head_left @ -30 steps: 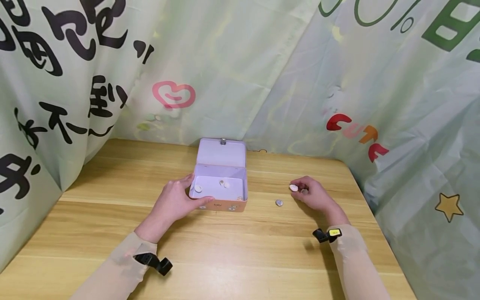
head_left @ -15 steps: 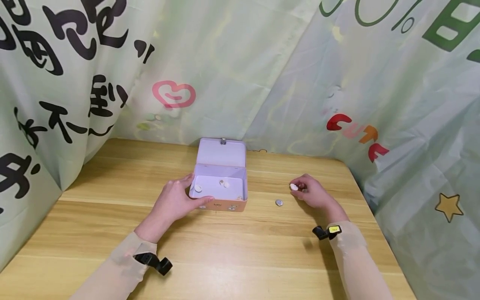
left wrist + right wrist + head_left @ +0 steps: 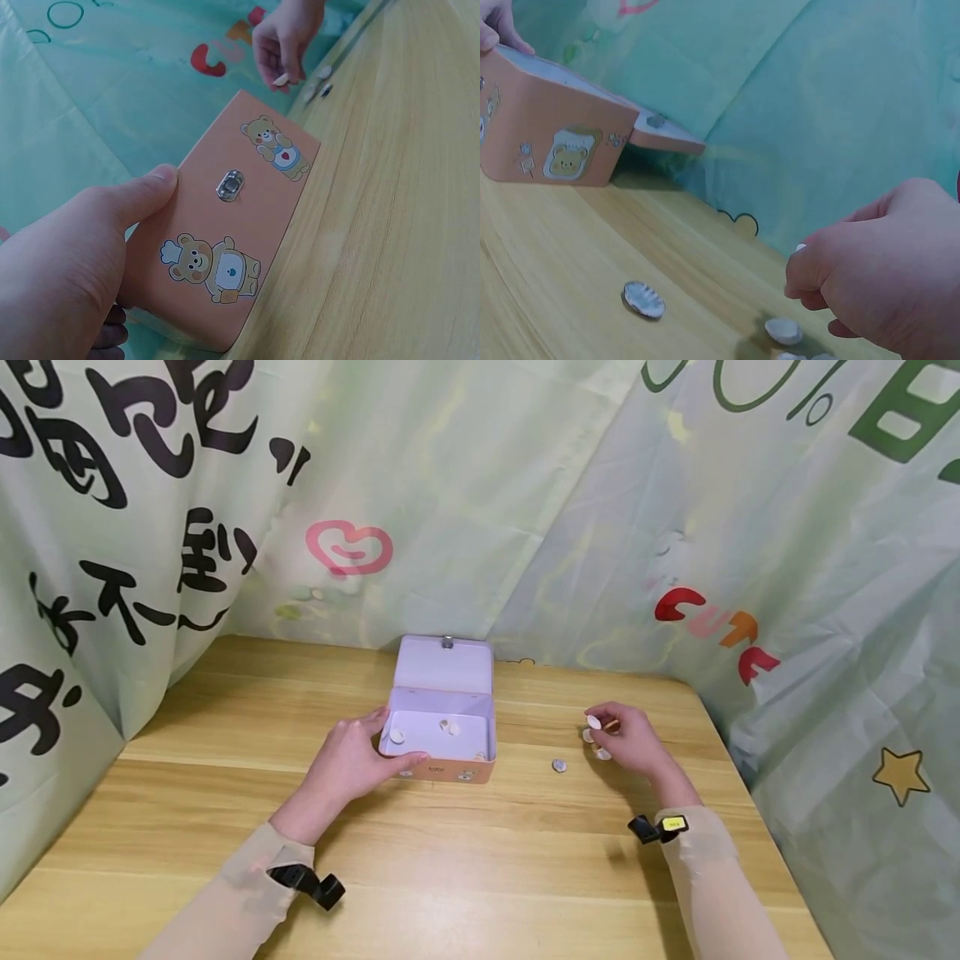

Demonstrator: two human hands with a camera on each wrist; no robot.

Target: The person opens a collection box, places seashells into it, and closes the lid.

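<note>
On my head feed, the right hand (image 3: 633,742), right of centre, pinches a white shell (image 3: 593,722) above loose shells (image 3: 603,754). The left hand (image 3: 347,757) grips the open tin (image 3: 442,771) at frame centre by its near left corner, presumably to steady it. The lid (image 3: 442,667), folded back, leaves the inner shells (image 3: 397,737) accessible.

Two hands, my left hand (image 3: 352,756) and my right hand (image 3: 633,745), one table (image 3: 465,877) and one box (image 3: 435,771) bearing two front bears (image 3: 225,266): I hold one pinched shell (image 3: 593,722), with at least two lower shells (image 3: 603,754) beneath, one lone shell (image 3: 559,766) apart and at least four small pieces (image 3: 397,737) boxed
</note>
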